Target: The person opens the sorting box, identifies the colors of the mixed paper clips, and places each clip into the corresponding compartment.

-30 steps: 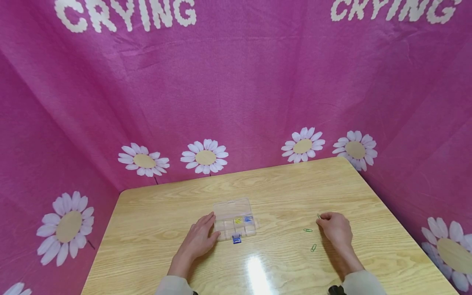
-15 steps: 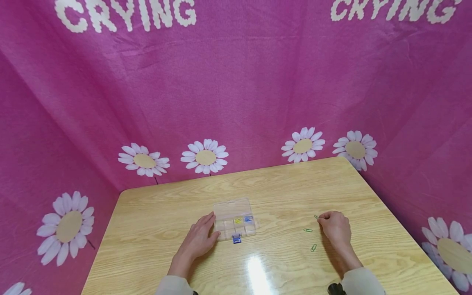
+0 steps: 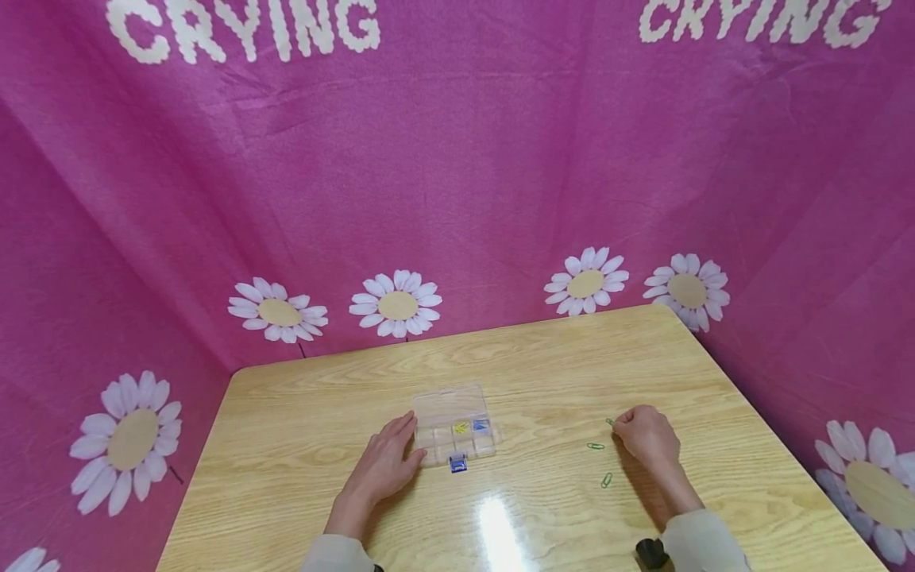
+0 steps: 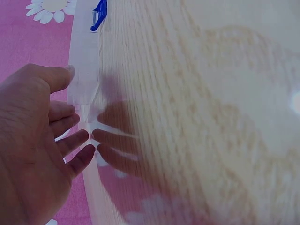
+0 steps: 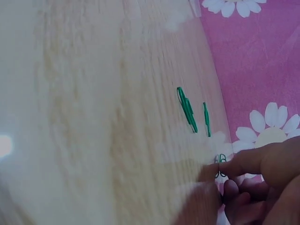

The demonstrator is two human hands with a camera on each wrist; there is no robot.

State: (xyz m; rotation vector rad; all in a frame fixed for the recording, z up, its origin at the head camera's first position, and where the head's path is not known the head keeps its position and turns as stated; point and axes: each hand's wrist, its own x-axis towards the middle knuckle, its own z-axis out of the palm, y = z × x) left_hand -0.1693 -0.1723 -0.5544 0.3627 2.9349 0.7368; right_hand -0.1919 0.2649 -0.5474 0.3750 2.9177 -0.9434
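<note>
My left hand (image 3: 389, 459) rests at the left side of a clear plastic compartment box (image 3: 436, 441), its fingers loosely extended and the thumb at the near corner. The box lies with its lid laid back and a blue latch (image 3: 458, 464) at the front. Yellow paper clips (image 3: 461, 427) fill one compartment and blue paper clips (image 3: 480, 426) the one to its right. On the right, my right hand (image 3: 649, 437) pinches a green paper clip (image 5: 222, 165) at its fingertips, low over the table. Two more green paper clips (image 5: 187, 110) lie nearby, one (image 3: 606, 480) closer to me.
The wood-grain table (image 3: 322, 397) has a bright light reflection (image 3: 499, 528) near its front. A pink curtain (image 3: 457, 183) with daisies and white lettering surrounds its far and side edges. A dark wrist strap (image 3: 650, 552) shows at the right sleeve.
My right hand has shifted slightly left with the pinched green paper clip. My left hand stays at the box, and the loose clips lie where they were.
</note>
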